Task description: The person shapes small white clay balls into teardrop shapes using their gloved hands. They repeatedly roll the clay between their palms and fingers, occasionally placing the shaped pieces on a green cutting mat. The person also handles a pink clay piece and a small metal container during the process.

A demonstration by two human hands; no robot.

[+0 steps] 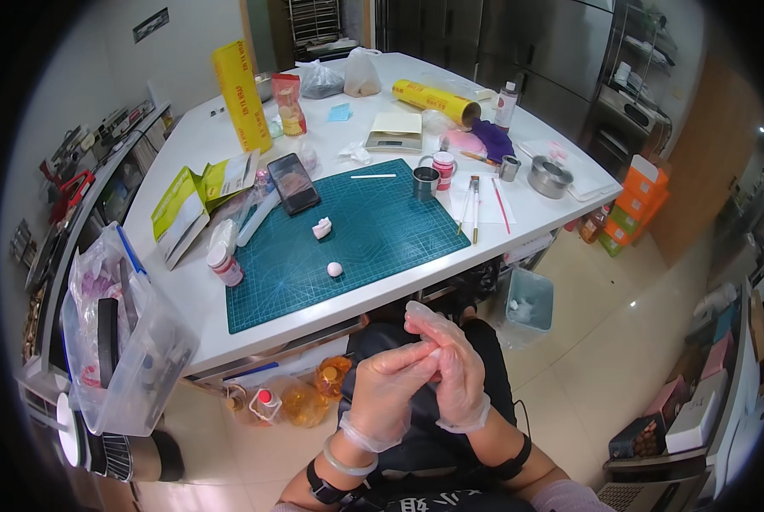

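Note:
My left hand [388,384] and my right hand [460,377], both in clear plastic gloves, meet above my lap in front of the table edge. Their thumbs and fingertips pinch together around a small pale piece of paste [434,353], mostly hidden by the fingers. On the green cutting mat [388,237] lie a smooth pale pink ball [335,269] and, farther back, an uneven pale pink lump [321,228]. A phone [293,184] is propped at the mat's back left. A thin white stick [373,176] lies near the mat's back edge.
Brushes [475,208] and a black cup [426,183] are at right. Behind the mat is a digital scale [394,132]. A jar [225,267] and a plastic bin [132,358] flank the left side. Oil bottles [302,400] and a waste bin [530,301] stand below the table.

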